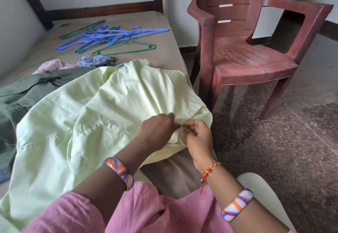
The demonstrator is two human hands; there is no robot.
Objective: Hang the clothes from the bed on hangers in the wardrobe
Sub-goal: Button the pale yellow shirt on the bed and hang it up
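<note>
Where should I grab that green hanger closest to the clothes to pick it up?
Grip the green hanger by its long straight bottom bar, coming from the near side, over the clothes. It lies flat on the bed, and that bar looks free of the blue hangers tangled behind it, so it should lift out cleanly.

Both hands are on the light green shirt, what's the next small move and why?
Probably finish working that button, then reach for a hanger. The left hand and right hand both pinch the light green shirt at one spot near its edge, and the shirt lies on the bed, with no hanger in it.

Pink sleeves [73, 212], 2 striped bangles [119, 171], red thread [210, 169]
</note>
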